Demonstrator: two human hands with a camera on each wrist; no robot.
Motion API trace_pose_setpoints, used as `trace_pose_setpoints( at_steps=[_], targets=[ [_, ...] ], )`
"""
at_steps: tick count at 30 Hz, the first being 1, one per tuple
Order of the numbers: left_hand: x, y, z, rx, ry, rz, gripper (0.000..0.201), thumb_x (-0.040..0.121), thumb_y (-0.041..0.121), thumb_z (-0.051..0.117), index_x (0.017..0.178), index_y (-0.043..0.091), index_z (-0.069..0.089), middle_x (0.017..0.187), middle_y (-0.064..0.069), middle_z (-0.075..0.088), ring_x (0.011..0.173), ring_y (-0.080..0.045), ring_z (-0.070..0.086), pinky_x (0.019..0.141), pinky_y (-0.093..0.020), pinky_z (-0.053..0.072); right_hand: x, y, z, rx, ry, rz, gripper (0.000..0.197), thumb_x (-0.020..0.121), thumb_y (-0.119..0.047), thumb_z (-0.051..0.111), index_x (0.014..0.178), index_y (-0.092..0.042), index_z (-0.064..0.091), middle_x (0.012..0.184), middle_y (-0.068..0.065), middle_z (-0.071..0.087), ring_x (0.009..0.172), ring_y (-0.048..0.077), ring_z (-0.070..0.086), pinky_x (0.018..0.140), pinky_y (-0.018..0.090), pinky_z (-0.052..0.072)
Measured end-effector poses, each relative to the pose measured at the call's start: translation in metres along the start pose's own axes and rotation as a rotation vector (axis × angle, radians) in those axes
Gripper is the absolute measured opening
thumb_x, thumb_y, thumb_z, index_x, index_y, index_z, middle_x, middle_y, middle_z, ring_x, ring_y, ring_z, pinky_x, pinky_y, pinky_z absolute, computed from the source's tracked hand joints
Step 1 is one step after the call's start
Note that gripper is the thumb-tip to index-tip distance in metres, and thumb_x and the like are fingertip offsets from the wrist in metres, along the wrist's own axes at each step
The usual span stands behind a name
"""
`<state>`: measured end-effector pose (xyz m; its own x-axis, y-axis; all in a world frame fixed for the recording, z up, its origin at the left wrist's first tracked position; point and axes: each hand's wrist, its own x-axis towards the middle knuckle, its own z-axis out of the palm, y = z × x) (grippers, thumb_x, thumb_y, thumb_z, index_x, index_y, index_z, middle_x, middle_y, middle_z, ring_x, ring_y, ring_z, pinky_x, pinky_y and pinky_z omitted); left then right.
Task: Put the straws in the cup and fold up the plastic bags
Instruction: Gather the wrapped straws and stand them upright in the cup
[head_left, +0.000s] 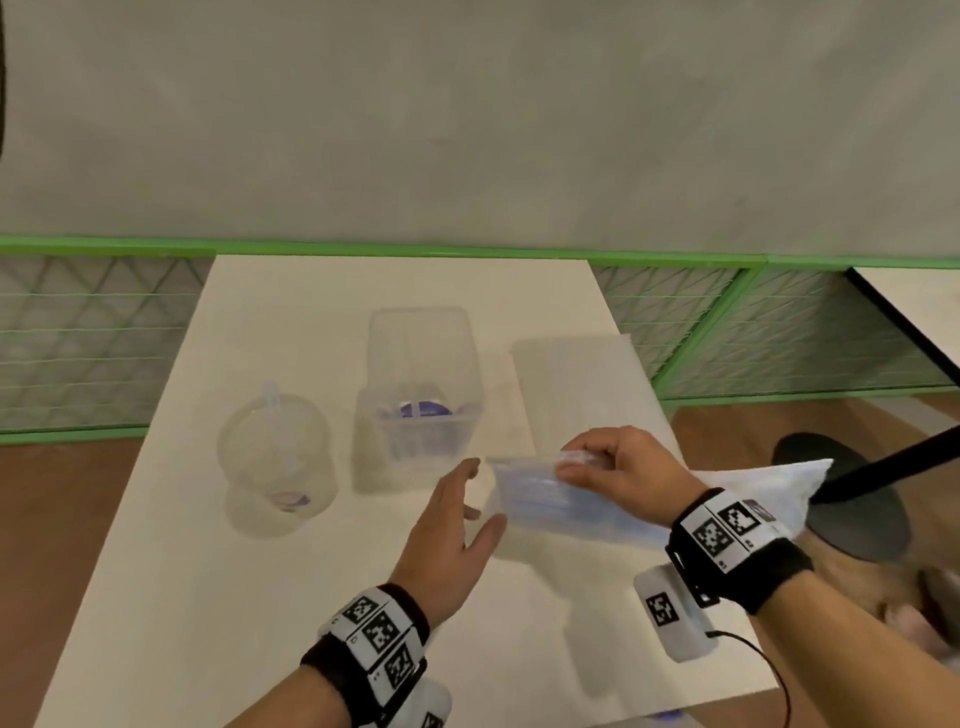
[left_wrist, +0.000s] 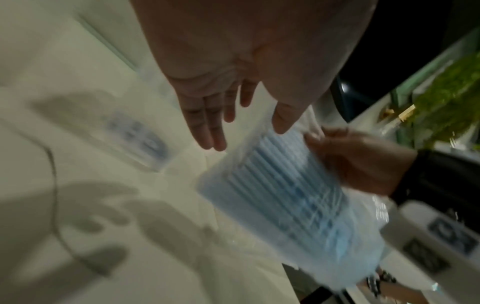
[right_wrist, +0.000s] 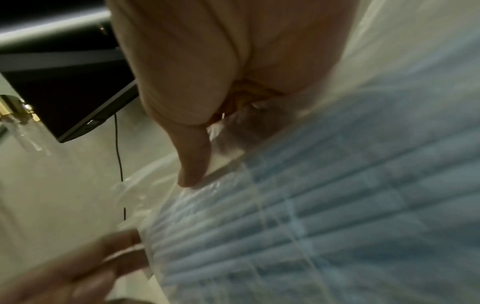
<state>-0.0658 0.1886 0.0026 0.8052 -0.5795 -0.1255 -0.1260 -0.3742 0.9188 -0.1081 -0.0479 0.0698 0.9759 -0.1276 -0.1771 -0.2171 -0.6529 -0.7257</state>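
Note:
A clear plastic bag full of blue straws (head_left: 550, 501) hangs just above the white table (head_left: 260, 597), right of centre. My right hand (head_left: 571, 460) pinches its upper edge between thumb and fingers. My left hand (head_left: 483, 493) is open with straight fingers at the bag's left end; contact is unclear. The left wrist view shows the left fingers (left_wrist: 213, 127) spread beside the straw bag (left_wrist: 280, 195) and the right hand (left_wrist: 358, 160) gripping it. In the right wrist view my thumb (right_wrist: 192, 164) presses the bag (right_wrist: 311, 205). A clear cup (head_left: 275, 457) stands at the left.
A clear square container (head_left: 421, 395) stands behind the hands, with a flat empty plastic bag (head_left: 576, 384) lying to its right. A black chair base (head_left: 852, 499) sits off the table's right edge. A green mesh fence (head_left: 779, 332) runs behind the table.

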Motion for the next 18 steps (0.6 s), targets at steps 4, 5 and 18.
trace_pose_setpoints(
  at_steps=[4, 5, 18],
  targets=[
    [-0.029, -0.007, -0.047, -0.144, 0.09, 0.03, 0.033, 0.09, 0.022, 0.069, 0.12, 0.032, 0.059, 0.109, 0.018, 0.064, 0.081, -0.002, 0.061, 0.075, -0.015, 0.049, -0.004, -0.021, 0.053, 0.017, -0.044, -0.083, 0.011, 0.087, -0.01, 0.071, 0.09, -0.02, 0.076, 0.086, -0.012, 0.071, 0.085, 0.002, 0.065, 0.079, 0.016, 0.047],
    [-0.036, -0.012, -0.059, -0.157, 0.115, 0.026, 0.03, 0.088, 0.02, 0.071, 0.114, 0.032, 0.062, 0.103, 0.017, 0.067, 0.079, -0.002, 0.061, 0.074, -0.014, 0.048, -0.003, -0.027, 0.067, 0.034, -0.052, -0.095, 0.009, 0.088, -0.01, 0.071, 0.092, -0.016, 0.076, 0.088, -0.01, 0.072, 0.086, 0.003, 0.065, 0.08, 0.017, 0.048],
    [-0.066, -0.092, -0.118, -0.252, 0.229, -0.337, 0.023, 0.099, 0.035, 0.052, 0.094, 0.041, 0.074, 0.096, 0.01, 0.072, 0.094, -0.016, 0.064, 0.087, -0.04, 0.054, 0.01, -0.04, 0.153, -0.288, -0.211, -0.053, 0.042, 0.083, -0.027, 0.072, 0.123, -0.02, 0.062, 0.109, -0.001, 0.06, 0.102, 0.015, 0.054, 0.085, 0.02, 0.034]
  ],
)
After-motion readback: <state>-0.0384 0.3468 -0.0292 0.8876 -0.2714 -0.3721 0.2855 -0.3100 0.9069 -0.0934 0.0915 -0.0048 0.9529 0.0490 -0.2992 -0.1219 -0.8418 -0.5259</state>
